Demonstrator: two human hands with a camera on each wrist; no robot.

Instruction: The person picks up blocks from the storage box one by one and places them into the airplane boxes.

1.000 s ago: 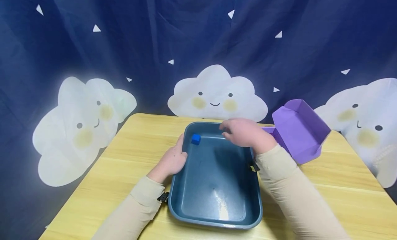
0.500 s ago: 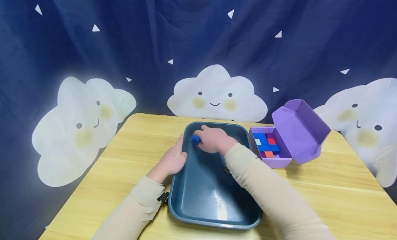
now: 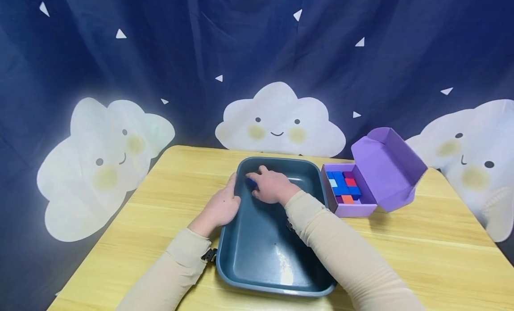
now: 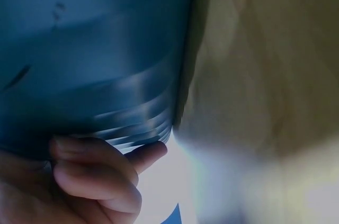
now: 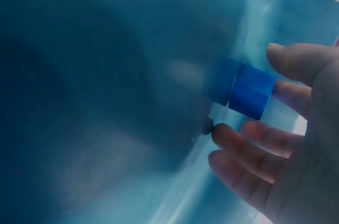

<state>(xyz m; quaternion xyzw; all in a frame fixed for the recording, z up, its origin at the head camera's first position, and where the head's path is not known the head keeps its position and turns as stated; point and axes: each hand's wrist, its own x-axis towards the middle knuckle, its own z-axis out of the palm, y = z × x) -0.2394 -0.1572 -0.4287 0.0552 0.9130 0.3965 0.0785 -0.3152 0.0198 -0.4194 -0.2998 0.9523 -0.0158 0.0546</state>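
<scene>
A blue cube (image 5: 251, 92) lies on the floor of a blue-grey plastic tray (image 3: 277, 289), near its far left corner. My right hand (image 3: 272, 186) reaches into that corner. In the right wrist view its index finger touches the cube, while the thumb stands apart from it and the other fingers are spread beside it. From the head view the cube is mostly hidden under the fingers. My left hand (image 3: 220, 209) holds the tray's left wall, index finger along the outside. In the left wrist view its other fingers (image 4: 95, 173) are curled against the outer wall.
To the right of the tray stands a purple box (image 3: 355, 210), its lid (image 3: 389, 172) folded back. Several coloured blocks (image 3: 341, 188) lie inside. A dark blue curtain (image 3: 257, 43) with clouds hangs behind the wooden table (image 3: 433, 257).
My right hand has moved left from the tray's far right side to the blue cube, uncovering the purple box. Its index finger now stretches forward over the cube. The left hand stays at the wall.
</scene>
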